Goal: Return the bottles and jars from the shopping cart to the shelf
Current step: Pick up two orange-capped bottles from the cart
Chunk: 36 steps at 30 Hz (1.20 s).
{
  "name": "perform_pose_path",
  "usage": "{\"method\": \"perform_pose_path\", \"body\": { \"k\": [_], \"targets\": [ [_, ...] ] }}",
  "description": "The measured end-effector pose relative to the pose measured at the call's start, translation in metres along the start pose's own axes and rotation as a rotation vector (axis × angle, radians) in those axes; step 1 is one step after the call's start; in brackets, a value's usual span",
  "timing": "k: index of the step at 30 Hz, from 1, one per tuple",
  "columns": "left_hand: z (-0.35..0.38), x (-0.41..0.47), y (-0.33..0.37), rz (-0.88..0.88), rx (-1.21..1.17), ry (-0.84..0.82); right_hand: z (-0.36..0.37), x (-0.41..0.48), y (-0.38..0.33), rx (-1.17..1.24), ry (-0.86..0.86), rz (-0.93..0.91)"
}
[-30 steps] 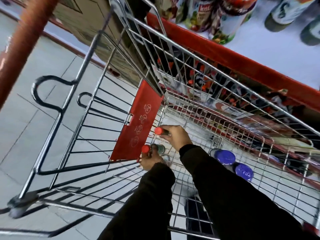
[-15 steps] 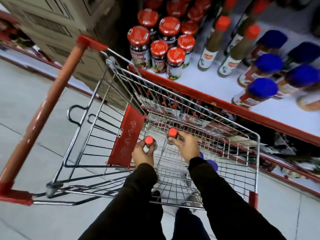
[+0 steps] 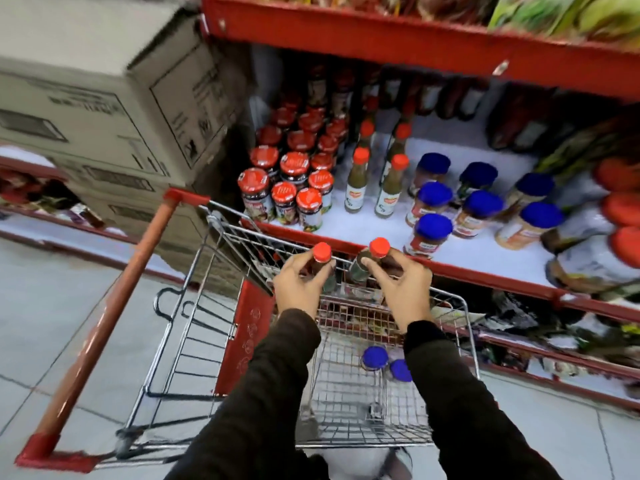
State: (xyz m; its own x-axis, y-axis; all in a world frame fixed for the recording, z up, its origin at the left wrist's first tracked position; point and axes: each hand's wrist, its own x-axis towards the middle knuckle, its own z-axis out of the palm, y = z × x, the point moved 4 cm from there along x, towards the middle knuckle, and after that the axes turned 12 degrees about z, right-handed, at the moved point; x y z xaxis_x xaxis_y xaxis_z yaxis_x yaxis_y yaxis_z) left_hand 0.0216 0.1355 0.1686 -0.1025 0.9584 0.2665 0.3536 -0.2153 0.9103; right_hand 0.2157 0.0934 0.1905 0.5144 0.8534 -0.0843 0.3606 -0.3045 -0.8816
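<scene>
My left hand (image 3: 298, 289) grips a red-capped sauce bottle (image 3: 322, 252), and my right hand (image 3: 403, 289) grips a second red-capped bottle (image 3: 379, 247). Both bottles are held upright above the far end of the wire shopping cart (image 3: 346, 393), just in front of the shelf's red front edge (image 3: 450, 271). Two blue-lidded jars (image 3: 375, 356) lie on the cart floor between my sleeves. On the white shelf (image 3: 363, 230) stand matching green sauce bottles (image 3: 356, 185), red-lidded jars (image 3: 287, 188) and blue-lidded jars (image 3: 433, 202).
Stacked cardboard boxes (image 3: 104, 116) stand left of the shelf, beside the cart. The cart's red handle (image 3: 104, 323) runs along the left. A red child-seat flap (image 3: 247, 334) hangs inside the cart. An upper shelf (image 3: 381, 39) overhangs the bottles. A lower shelf (image 3: 554, 341) holds packets.
Both hands have lifted the two red-capped bottles up out of the cart basket toward the shelf edge. My view has risen from the cart floor to the shelf.
</scene>
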Motion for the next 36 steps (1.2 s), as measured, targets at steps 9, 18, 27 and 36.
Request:
{"method": "perform_pose_path", "body": {
  "k": [9,18,27,36],
  "targets": [
    [0.042,0.077,0.052,0.173,0.0,-0.11,-0.022,0.059,-0.032,0.011,0.127,0.038],
    [0.075,0.109,0.043,0.191,-0.003,-0.243,-0.012,0.09,-0.029,-0.136,0.094,0.114],
    [0.081,0.104,0.03,0.112,0.04,-0.222,-0.002,0.093,-0.03,-0.199,0.068,0.093],
    [0.073,0.024,0.001,0.112,-0.047,-0.143,-0.01,0.027,0.034,-0.074,0.066,0.029]
  ]
}}
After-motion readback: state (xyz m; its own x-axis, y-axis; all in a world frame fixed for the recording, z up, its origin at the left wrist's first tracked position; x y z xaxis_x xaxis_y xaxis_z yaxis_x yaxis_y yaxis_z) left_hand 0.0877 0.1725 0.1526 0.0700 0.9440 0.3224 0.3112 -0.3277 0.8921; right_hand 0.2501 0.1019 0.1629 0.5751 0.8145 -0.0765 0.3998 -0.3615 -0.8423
